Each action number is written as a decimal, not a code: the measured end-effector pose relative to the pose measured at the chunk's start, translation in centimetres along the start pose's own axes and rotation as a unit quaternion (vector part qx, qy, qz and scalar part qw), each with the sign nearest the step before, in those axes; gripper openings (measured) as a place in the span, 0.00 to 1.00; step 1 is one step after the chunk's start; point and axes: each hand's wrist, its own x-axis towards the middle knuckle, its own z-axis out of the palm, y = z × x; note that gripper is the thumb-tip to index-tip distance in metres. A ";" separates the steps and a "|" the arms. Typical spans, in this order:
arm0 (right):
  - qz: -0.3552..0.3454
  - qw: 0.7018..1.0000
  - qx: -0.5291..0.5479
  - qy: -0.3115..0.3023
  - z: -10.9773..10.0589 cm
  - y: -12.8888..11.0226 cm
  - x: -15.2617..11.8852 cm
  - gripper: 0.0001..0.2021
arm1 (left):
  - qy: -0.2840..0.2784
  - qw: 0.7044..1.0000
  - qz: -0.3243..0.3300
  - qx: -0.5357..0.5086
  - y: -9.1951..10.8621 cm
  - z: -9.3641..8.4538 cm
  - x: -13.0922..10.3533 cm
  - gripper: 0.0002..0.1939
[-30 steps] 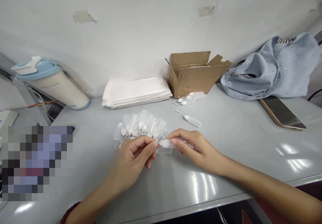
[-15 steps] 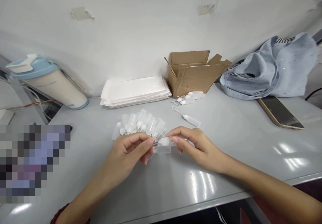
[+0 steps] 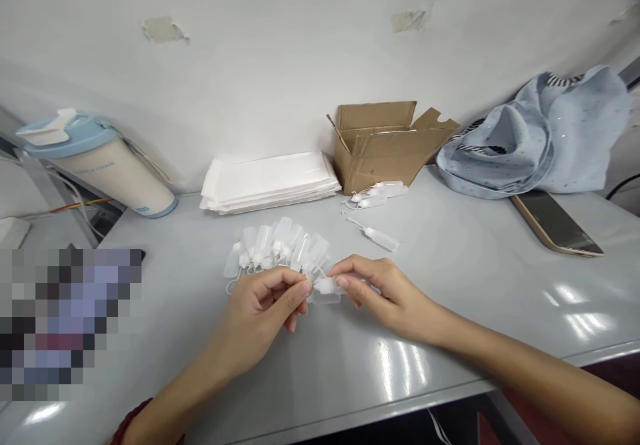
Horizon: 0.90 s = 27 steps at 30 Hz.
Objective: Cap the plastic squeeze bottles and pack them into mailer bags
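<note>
My right hand (image 3: 383, 291) pinches a small translucent squeeze bottle (image 3: 327, 286) by its body, the white nozzle end pointing left. Thumb and forefinger of my left hand (image 3: 273, 301) press together right at that nozzle tip; whatever is between them is too small to make out. Just behind both hands lies a pile of similar dropper bottles (image 3: 264, 243), with thin loops among them. Another bottle lies under the held one, partly covered. Farther back a single dropper bottle (image 3: 381, 239) rests apart on the grey table (image 3: 430, 391).
Several more bottles (image 3: 383, 191) lie before an open cardboard box (image 3: 385, 158). Left of it is a stack of white trays (image 3: 270, 181). A tumbler (image 3: 110, 171) leans at far left; a blue cloth bag (image 3: 540, 135) and a phone (image 3: 557, 223) are on the right.
My left hand has shifted slightly right, closer to the bottle's nozzle. The right hand keeps its grip with barely any movement.
</note>
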 end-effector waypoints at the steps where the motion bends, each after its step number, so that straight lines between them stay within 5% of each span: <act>1: -0.002 1.000 0.001 0.000 0.0 0.0 0.0 0.10 | -0.003 1.000 0.000 -0.002 0.0 0.0 0.0 0.12; 15: 0.011 0.999 0.035 0.014 0.2 -0.2 -0.1 0.12 | 0.030 0.997 0.016 -0.075 -0.7 -1.3 0.3 0.12; 27: 0.017 1.000 0.015 -0.001 0.2 -0.4 -0.2 0.13 | -0.009 0.997 0.027 0.066 0.7 -0.8 0.2 0.11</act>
